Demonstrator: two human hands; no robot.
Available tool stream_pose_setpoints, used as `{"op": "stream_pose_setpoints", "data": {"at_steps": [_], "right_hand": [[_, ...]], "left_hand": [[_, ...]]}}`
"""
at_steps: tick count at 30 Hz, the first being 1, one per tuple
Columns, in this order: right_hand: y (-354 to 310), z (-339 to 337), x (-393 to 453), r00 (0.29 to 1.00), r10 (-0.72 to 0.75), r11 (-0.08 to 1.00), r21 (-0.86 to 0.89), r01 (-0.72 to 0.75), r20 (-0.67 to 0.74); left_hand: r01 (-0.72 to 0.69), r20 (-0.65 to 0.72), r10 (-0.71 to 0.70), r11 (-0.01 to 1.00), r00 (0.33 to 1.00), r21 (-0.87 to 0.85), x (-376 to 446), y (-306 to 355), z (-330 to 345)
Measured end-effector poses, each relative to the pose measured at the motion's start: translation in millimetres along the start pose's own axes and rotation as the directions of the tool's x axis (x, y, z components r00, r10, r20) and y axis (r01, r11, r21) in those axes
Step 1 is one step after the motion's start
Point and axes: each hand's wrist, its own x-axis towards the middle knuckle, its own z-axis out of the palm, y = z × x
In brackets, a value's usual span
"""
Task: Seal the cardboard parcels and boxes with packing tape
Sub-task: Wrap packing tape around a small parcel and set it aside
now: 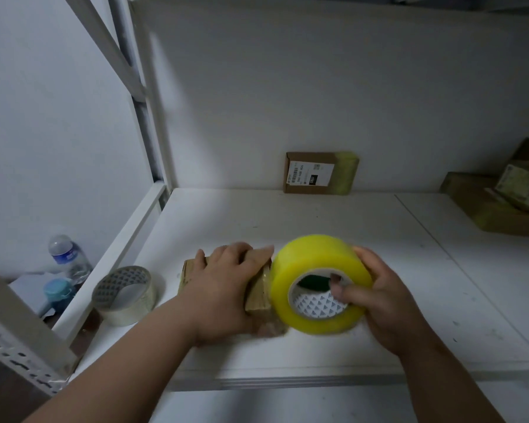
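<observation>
A small cardboard parcel [258, 290] lies on the white shelf [333, 227], mostly covered by my left hand [226, 282], which presses down flat on its top. My right hand [376, 303] grips a big yellow roll of packing tape [315, 254], thumb hooked inside the core, fingers round the outside. The roll stands on edge against the parcel's right end, and a shiny strip of tape runs over that end.
A smaller, clearer tape roll [124, 296] lies left of the parcel. A labelled parcel [319, 173] leans on the back wall. Stacked taped boxes [498, 203] fill the right rear. A water bottle [69, 257] and a blue-lidded jar [58, 293] stand beyond the shelf's left edge.
</observation>
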Motion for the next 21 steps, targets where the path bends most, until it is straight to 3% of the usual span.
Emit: {"op": "stream_pose_setpoints", "data": {"at_steps": [2,4,8,11,16,21], "right_hand": [[-18.9,0.2,1.9,0.998,-0.068,0.987,0.144,0.068,-0.006],[-41.4,4.7,4.8,0.990,-0.136,0.959,0.255,0.126,0.021],[-71.2,29.7,16.5,0.961,-0.214,0.941,0.300,0.154,0.178],[-70.2,46.9,24.3,0.940,-0.192,0.952,0.285,0.109,0.282],[-63.0,67.4,28.2,0.933,-0.192,0.928,0.365,0.073,0.303],[-63.2,88.6,25.5,0.927,-0.221,0.964,0.215,0.159,0.304]], "left_hand": [[-0.022,-0.109,-0.004,0.972,0.994,-0.232,-0.9,-3.6,-8.9],[-0.080,-0.182,-0.014,0.865,0.983,-0.495,-4.2,-0.8,-13.8],[-0.136,-0.221,-0.037,0.690,0.975,-0.711,-14.7,6.3,-6.5],[-0.071,-0.160,-0.095,0.602,0.983,-0.795,-23.4,0.0,-8.4],[-0.032,-0.127,-0.128,0.568,0.984,-0.822,-30.3,-17.3,-17.3],[0.003,-0.121,-0.183,0.561,0.976,-0.828,-42.4,-34.1,-14.3]]}}
